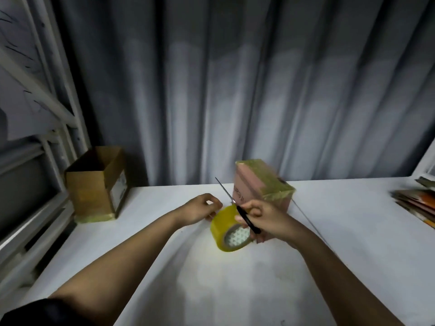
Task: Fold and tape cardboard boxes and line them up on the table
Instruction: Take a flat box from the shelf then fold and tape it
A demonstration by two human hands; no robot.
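white table (329, 267): open brown box (98, 189) far left, taped pink box (263, 187) centre back, flat cardboard stack (416, 203) right edge

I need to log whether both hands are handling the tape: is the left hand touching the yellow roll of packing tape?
Cannot tell. In the head view the left hand sits right against the yellow roll of packing tape, fingers curled, contact hidden.

I see grey curtain (235, 90) behind, white metal frame (47, 109) at left, stacked papers (416, 203) far right.
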